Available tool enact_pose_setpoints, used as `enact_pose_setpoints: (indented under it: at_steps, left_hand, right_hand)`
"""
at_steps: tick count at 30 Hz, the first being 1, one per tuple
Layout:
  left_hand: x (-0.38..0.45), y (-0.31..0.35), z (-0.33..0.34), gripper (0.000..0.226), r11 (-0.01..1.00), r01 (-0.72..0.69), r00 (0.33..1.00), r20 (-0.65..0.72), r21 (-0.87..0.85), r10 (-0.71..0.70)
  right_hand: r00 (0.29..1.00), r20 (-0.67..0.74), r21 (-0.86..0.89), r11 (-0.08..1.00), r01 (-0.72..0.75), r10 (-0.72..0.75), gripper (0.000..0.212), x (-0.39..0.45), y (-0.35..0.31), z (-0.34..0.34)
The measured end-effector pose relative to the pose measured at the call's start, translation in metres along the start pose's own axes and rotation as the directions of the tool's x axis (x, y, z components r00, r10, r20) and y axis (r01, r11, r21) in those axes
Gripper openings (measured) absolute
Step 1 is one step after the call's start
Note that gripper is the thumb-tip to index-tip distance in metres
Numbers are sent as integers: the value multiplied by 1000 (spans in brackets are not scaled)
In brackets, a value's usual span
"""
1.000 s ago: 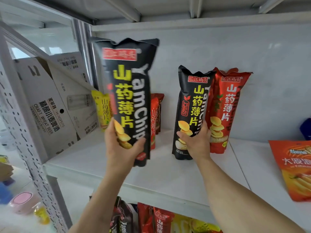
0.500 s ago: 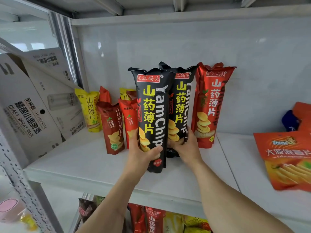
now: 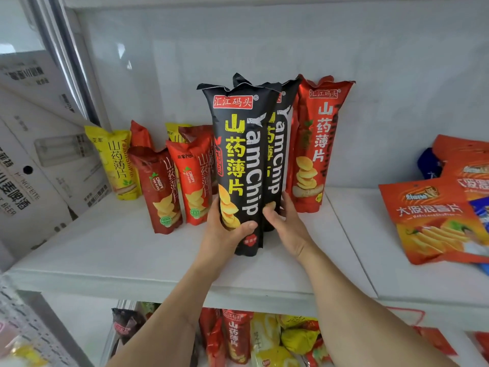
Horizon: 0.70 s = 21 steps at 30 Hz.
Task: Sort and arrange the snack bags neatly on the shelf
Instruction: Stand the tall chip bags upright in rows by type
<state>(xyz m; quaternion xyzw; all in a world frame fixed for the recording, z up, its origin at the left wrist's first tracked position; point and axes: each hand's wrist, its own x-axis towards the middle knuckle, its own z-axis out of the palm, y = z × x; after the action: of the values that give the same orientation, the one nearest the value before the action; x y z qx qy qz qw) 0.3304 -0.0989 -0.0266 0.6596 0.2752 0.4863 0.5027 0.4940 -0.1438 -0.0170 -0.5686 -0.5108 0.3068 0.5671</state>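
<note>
Lighting bright, even, diffuse; daylight enters from the window (image 3: 18,25) at upper left. Shadows soft and faint under the bags on the shelf (image 3: 105,250). Mild sheen on the black bag (image 3: 238,154). Wide-angle bowing at frame edges. Lower left corner blurred; slight softness overall.

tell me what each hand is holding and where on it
Left hand grips the front black chip bag near its bottom. Right hand holds the second black chip bag behind it, also low down.
</note>
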Motion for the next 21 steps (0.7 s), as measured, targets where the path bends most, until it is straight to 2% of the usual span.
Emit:
enact_pose_setpoints:
  at_steps: [4, 7, 8, 11, 13, 18, 21]
  left_hand:
    - [-4, 0, 0, 77, 998, 46, 993, 107, -53, -40]
    - [-1, -1, -12, 95, 980, 147, 961, 255, -138, -108]
    - [1, -2, -18, 101, 975, 170, 949, 290, -140, -124]
    - [9, -6, -27, 106, 968, 218, 927, 338, -127, -165]
    - [15, -8, -27, 105, 962, 243, 914, 361, -122, -185]
    - [29, -13, -21, 93, 955, 266, 915, 348, -133, -206]
    - [37, -15, -14, 65, 956, 264, 913, 352, -128, -205]
  right_hand:
    - [1000, 12, -1, 1000, -2, 2, 57, -4, 0, -2]
    - [1000, 11, -19, 1000, -8, 8, 95, -9, 5, -7]
    - [999, 20, -37, 999, -24, 25, 101, -11, 5, -9]
    - [996, 78, -82, 996, -31, 37, 83, -17, 4, -10]
    - [995, 77, -107, 993, -51, 59, 79, -17, 1, -8]
    - [996, 24, -79, 993, -87, 89, 89, -11, 0, -8]
    - [994, -26, -88, 991, -104, 102, 97, -4, 4, -8]
